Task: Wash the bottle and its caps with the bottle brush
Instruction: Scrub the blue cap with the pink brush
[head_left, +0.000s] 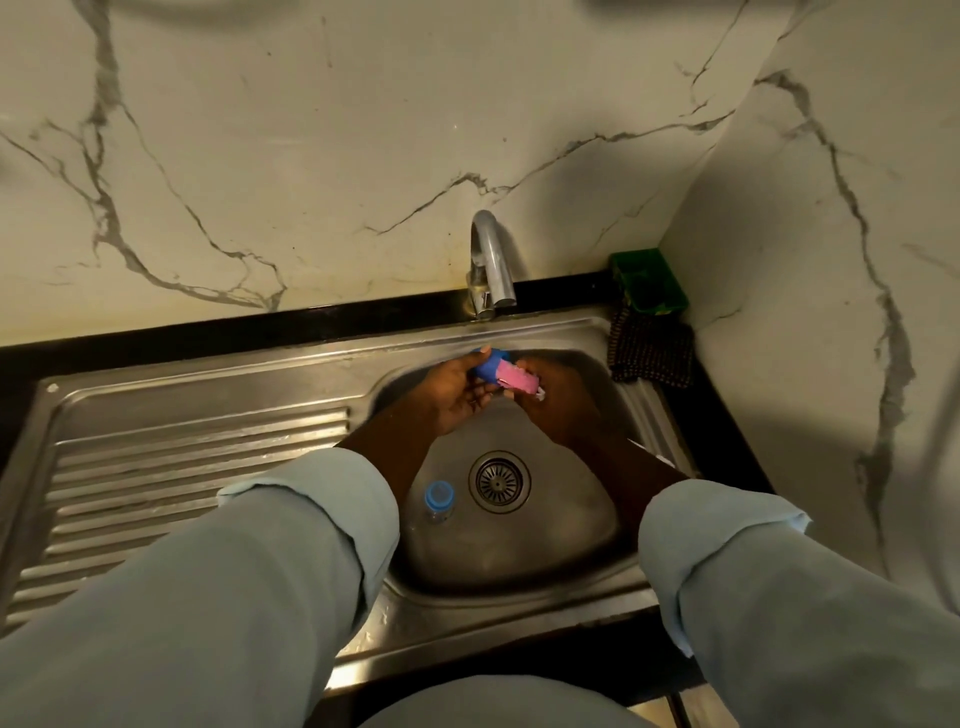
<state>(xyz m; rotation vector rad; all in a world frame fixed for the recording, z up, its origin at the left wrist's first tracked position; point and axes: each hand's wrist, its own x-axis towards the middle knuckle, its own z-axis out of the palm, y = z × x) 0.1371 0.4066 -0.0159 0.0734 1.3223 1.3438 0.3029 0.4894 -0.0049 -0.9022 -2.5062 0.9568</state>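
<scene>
A black worktop (208, 338) runs along the wall, and a shiny metal sink (519, 587) is set into it. On the left of the sink is a flat part with ridges (182, 467). On the right is the deep bowl, with a round drain (500, 481) in the bottom. A small clear bottle (439, 501) with a blue top sits in the bowl, just beside the drain. A bent tap (491, 260) stands at the back edge. In the far right corner sits a green box (649, 283), and a dark spotty cloth (652, 353) lies next to it.
</scene>
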